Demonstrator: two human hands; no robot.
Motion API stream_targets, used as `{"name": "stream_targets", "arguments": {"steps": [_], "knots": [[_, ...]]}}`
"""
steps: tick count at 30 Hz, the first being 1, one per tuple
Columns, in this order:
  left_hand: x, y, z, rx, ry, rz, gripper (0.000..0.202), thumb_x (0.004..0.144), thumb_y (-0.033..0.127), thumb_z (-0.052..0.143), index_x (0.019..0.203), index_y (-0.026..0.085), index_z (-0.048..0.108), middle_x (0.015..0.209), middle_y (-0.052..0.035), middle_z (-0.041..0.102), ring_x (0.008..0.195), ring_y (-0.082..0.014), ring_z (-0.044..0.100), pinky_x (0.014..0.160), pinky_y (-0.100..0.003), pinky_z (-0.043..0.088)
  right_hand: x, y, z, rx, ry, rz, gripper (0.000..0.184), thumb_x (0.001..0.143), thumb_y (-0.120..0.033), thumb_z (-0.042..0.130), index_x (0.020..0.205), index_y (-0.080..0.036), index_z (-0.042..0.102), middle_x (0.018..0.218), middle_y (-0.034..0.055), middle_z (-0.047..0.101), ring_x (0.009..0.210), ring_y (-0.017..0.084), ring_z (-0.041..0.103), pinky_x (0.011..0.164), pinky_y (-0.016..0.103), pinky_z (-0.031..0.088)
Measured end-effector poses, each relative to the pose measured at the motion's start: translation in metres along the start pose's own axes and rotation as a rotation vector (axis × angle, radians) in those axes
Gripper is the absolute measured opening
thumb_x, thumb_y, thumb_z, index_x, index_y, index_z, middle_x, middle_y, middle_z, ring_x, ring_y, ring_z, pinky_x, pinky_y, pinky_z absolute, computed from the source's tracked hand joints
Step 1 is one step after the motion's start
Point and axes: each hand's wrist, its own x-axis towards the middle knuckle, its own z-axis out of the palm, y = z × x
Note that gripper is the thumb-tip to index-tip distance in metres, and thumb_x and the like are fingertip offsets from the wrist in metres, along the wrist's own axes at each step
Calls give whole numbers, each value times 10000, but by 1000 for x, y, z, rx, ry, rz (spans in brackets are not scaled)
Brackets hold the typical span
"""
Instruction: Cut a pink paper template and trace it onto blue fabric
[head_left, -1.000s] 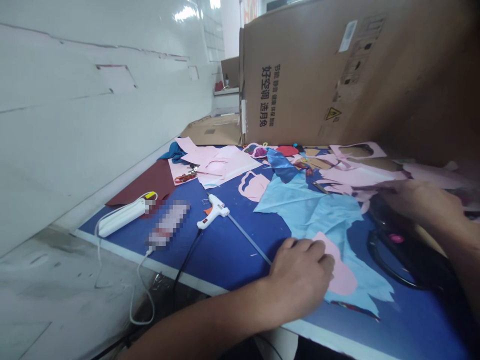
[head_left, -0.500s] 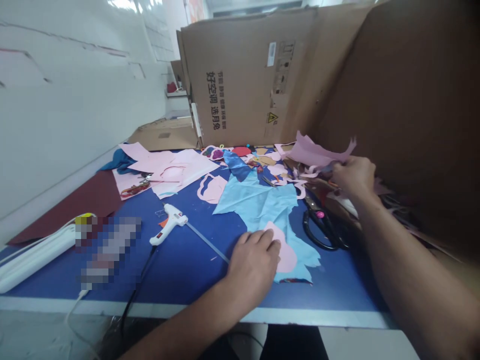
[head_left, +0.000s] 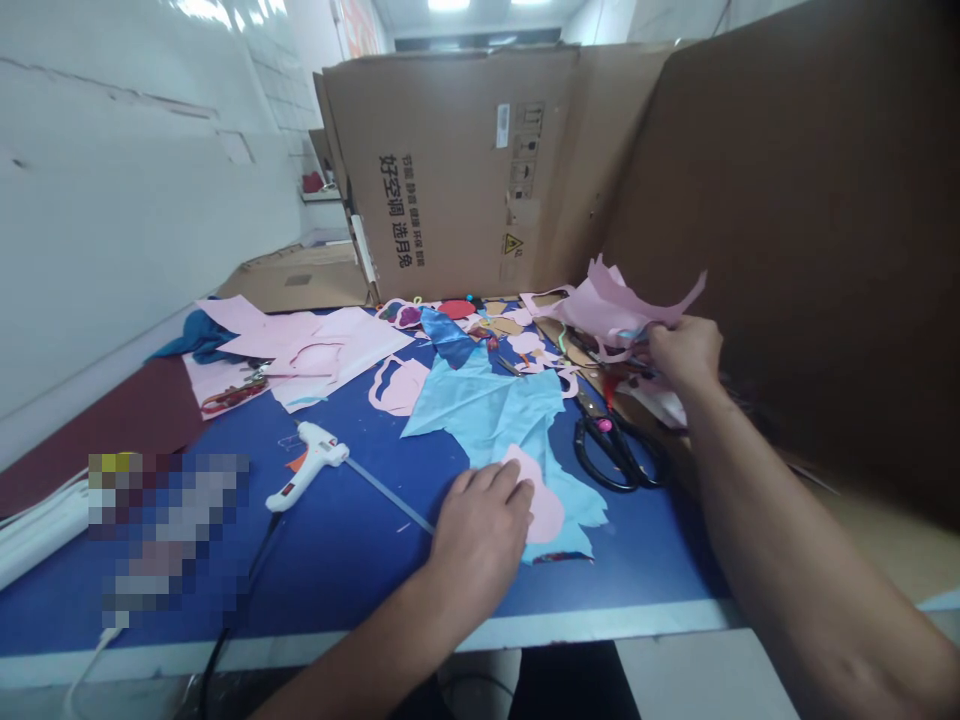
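My left hand (head_left: 484,520) lies palm down near the front of the table, its fingers resting over the edge of a rounded pink cutout (head_left: 541,505). Under that cutout spreads a crumpled light blue cloth (head_left: 487,410) with ragged edges. Further right, my right hand (head_left: 686,355) is closed on a torn-edged pink scrap (head_left: 607,295), which it holds raised above a heap of offcuts. Its fingertips are partly hidden by the scraps. Black-handled scissors (head_left: 619,455) lie between my two hands, with a bright pink dot at the pivot.
On the left lie a white glue gun (head_left: 307,465) with a long glue stick, pink sheets (head_left: 337,345) and dark red material (head_left: 120,420). Small cutouts and a red oval (head_left: 456,309) crowd the back. Cardboard (head_left: 450,180) walls in the rear and right.
The view has shifted, so the table's things sit further left in the picture. My right hand still holds the pink scrap up. My left hand stays on the pink cutout.
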Motion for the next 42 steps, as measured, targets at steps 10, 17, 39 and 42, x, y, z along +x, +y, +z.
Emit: {"name": "stream_targets", "arguments": {"steps": [10, 17, 39, 42], "knots": [[-1, 0, -1, 8, 10, 1, 315, 1110, 242, 599, 1410, 225, 694, 1528, -71, 712, 1379, -264, 667, 1072, -455, 571, -16, -21, -10, 127, 336, -233, 567, 951, -169, 575, 1519, -155, 582, 1506, 216, 655, 1342, 329, 651, 1152, 479, 489], [-1, -1, 3, 0, 39, -3, 317, 1110, 245, 599, 1413, 237, 694, 1547, -57, 705, 1381, -263, 668, 1068, -460, 574, -17, -28, -7, 32, 237, -408, 333, 980, -269, 586, 1228, -212, 800, 1220, 150, 811, 1155, 329, 748, 1050, 458, 565], [-2, 0, 2, 18, 36, 2, 331, 1111, 232, 591, 1429, 234, 684, 1559, -60, 697, 1400, -258, 652, 1084, -440, 550, 11, 6, 31, -320, -262, -202, 560, 850, -382, 765, 1372, -183, 781, 1285, 204, 826, 1135, 383, 771, 857, 400, 568], [-2, 1, 1, 11, 21, 0, 330, 1114, 233, 581, 1428, 230, 681, 1567, -59, 691, 1402, -256, 648, 1085, -450, 550, 11, 9, 26, -340, -243, -178, 369, 880, -291, 681, 1181, -175, 859, 1187, 231, 841, 1103, 392, 785, 859, 417, 562]]}}
